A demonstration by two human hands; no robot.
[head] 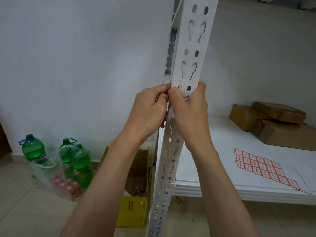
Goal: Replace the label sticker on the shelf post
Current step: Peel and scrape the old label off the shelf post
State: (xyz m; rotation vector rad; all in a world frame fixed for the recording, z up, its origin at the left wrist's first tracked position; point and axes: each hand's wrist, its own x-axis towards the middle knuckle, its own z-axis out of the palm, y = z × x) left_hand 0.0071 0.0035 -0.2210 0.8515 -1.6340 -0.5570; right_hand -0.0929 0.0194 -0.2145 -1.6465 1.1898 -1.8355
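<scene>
Both hands work at the post, at its mid-height, just below a pair of oval holes. Right hand wraps the post's front face, thumb toward the left edge, fingers curled round the right edge. Left hand is at the post's left edge, fingers curled, thumb and forefinger tips meeting beside the right thumb; it seems to pinch something small, but what cannot be made out.

Sticker: only a sliver of red outline on white shows between the right thumb and fingers, on the post face. Whether it is the old label coming off or a new one going on cannot be told.

Sheet of red-bordered labels lies on the shelf, well apart from the hands, its near corner overhanging the shelf edge. Several positions on it are blank.

Risks, as judged:
- If peeling: label tears and leaves residue, because the grip is on a small edge and the pull is short.
- If applying: label goes on crooked or creased, or bridges a slot, since the hands hide most of it.
- Sheet may slide off the shelf if knocked.
- Slot edges may catch a fingertip.
</scene>
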